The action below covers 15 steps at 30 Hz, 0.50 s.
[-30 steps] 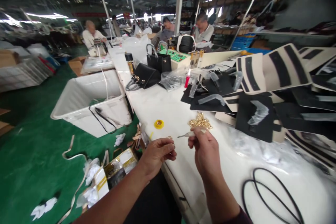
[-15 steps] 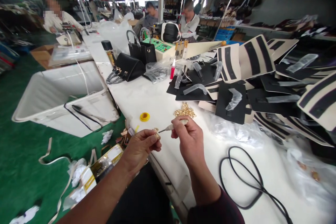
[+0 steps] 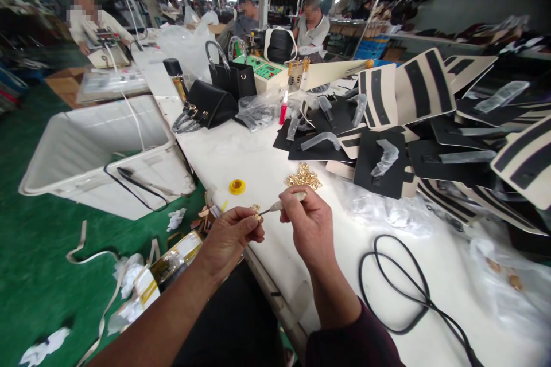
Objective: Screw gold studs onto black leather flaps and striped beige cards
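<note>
My left hand (image 3: 235, 235) pinches a small gold metal fitting (image 3: 256, 210) between thumb and fingers, over the near edge of the white table. My right hand (image 3: 309, 223) is closed round the pale handle of a thin-tipped screwdriver-like tool (image 3: 284, 203). The tool's dark shaft points left, and its tip meets the fitting; the exact contact point is too small to make out. Just beyond my right hand lies a pile of gold fittings (image 3: 303, 176). A yellow round dish or roll (image 3: 236, 186) sits on the table past my left hand.
Black and striped bag panels (image 3: 379, 166) cover the table's right side. A black cord (image 3: 400, 241) lies coiled nearer me. Black handbags (image 3: 213, 104) and a red-and-white bottle (image 3: 283, 109) stand farther back. Left of the table is a white bin (image 3: 107, 155). Several people sit or stand beyond.
Both hands stay almost in place, with the tool tip still at the gold fitting. The camera view has shifted slightly.
</note>
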Each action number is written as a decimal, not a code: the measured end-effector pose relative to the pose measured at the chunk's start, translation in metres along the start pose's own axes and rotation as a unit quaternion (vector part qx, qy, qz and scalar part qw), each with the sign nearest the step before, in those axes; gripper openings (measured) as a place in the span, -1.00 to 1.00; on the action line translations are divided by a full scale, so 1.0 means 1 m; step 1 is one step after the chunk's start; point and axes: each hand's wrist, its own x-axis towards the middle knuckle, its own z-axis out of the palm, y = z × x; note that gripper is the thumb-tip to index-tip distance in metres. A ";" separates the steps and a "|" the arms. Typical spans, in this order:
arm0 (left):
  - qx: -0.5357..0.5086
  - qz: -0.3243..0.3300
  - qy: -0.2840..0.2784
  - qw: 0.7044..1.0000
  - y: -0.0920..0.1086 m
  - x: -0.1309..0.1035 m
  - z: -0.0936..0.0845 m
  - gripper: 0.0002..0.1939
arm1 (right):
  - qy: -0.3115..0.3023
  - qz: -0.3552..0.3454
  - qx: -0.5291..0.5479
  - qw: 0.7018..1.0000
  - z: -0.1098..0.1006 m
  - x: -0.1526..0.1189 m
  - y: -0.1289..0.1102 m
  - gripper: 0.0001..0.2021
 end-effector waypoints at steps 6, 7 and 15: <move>-0.004 -0.001 -0.001 1.000 -0.001 0.000 0.000 -0.70 | -0.002 -0.002 0.001 1.000 0.000 0.000 0.000 -0.81; -0.005 0.000 -0.002 1.000 -0.001 0.000 0.000 -0.70 | -0.002 -0.004 0.001 1.000 0.000 0.000 0.000 -0.81; 0.005 0.006 -0.003 1.000 -0.001 -0.001 0.000 -0.71 | -0.001 -0.028 -0.032 0.999 -0.001 -0.001 -0.001 -0.81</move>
